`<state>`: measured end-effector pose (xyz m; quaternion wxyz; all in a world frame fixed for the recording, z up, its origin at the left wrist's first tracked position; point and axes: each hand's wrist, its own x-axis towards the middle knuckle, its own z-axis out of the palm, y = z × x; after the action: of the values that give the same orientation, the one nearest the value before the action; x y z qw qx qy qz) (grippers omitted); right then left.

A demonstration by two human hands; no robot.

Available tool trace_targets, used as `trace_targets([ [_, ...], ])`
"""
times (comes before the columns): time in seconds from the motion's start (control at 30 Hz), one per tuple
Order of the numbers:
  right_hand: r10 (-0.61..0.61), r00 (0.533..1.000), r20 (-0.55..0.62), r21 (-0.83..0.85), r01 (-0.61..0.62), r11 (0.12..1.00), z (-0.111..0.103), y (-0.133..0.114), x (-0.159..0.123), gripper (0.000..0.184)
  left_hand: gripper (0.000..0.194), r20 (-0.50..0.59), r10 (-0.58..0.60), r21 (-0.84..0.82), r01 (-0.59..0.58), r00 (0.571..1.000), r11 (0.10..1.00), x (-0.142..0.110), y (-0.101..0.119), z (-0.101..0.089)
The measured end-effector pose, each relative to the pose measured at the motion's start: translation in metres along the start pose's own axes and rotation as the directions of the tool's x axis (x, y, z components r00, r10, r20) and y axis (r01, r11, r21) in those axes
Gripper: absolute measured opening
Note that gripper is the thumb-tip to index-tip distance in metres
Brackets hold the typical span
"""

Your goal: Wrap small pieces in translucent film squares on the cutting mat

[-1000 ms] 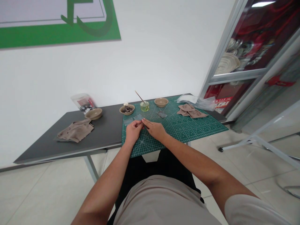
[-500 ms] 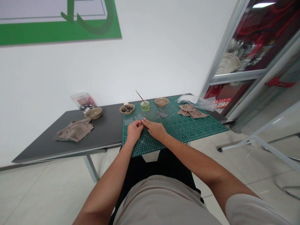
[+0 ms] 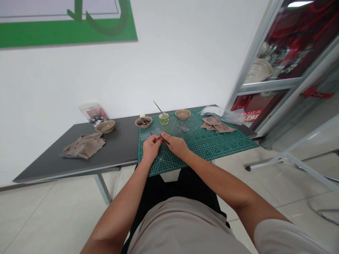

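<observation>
Both my hands rest on the green cutting mat (image 3: pixel 212 143), fingertips meeting. My left hand (image 3: pixel 151 147) is curled with its fingers pinched on something small that I cannot make out. My right hand (image 3: pixel 176 145) lies beside it, fingers pressed together and pointing to the same spot. Just beyond the fingertips lie two small grey squares (image 3: pixel 151 133). Another grey piece (image 3: pixel 183 127) lies farther right on the mat.
On the grey table (image 3: pixel 79 162) stand three tan bowls (image 3: pixel 106 126) (image 3: pixel 143 121) (image 3: pixel 183 114), a small glass of yellow-green liquid with a stick (image 3: pixel 163 118), a tipped plastic jar (image 3: pixel 92 113), two brown cloths (image 3: pixel 83 145) (image 3: pixel 216 124) and plastic wrap (image 3: pixel 225 113). A glass cabinet (image 3: pixel 278 60) stands at right.
</observation>
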<state>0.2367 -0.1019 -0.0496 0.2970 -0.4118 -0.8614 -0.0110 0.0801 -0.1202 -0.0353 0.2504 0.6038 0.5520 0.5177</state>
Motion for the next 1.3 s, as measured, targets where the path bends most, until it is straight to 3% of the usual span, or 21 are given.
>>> trace_targets([
  [0.27, 0.044, 0.999, -0.007, 0.041, -0.044, 0.998, -0.011, -0.004, 0.003, 0.044, 0.021, -0.011, -0.044, -0.205, 0.041, 0.999, 0.978, 0.004, -0.009, 0.004],
  [0.47, 0.000, 1.000, 0.013, 0.029, -0.001, 1.000, -0.008, -0.004, 0.003, 0.046, 0.015, 0.013, -0.043, -0.024, 0.043, 0.999, 0.999, 0.004, -0.002, 0.002],
  [0.57, 0.014, 1.000, 0.017, 0.023, -0.015, 1.000, -0.010, -0.008, 0.005, 0.047, 0.013, 0.010, -0.050, -0.010, 0.051, 0.999, 0.999, 0.005, -0.001, 0.001],
  [0.73, 0.054, 0.997, 0.054, 0.056, -0.057, 0.997, -0.008, -0.016, 0.013, 0.045, 0.011, -0.022, -0.086, -0.098, 0.084, 0.996, 0.992, 0.007, -0.002, 0.002],
  [0.9, 0.079, 0.997, -0.001, 0.147, -0.078, 0.986, -0.001, -0.015, 0.014, 0.044, 0.013, -0.048, -0.099, -0.109, 0.093, 0.994, 0.990, 0.005, -0.002, 0.001],
  [1.13, 0.160, 0.987, -0.034, 0.200, -0.150, 0.968, 0.000, -0.012, 0.011, 0.040, 0.022, -0.093, -0.118, -0.390, 0.073, 0.989, 0.918, 0.006, -0.007, 0.004],
  [1.3, 0.199, 0.978, -0.059, 0.209, -0.183, 0.961, 0.000, -0.011, 0.012, 0.043, 0.022, -0.061, -0.121, -0.356, 0.092, 0.991, 0.930, 0.007, -0.008, 0.006],
])
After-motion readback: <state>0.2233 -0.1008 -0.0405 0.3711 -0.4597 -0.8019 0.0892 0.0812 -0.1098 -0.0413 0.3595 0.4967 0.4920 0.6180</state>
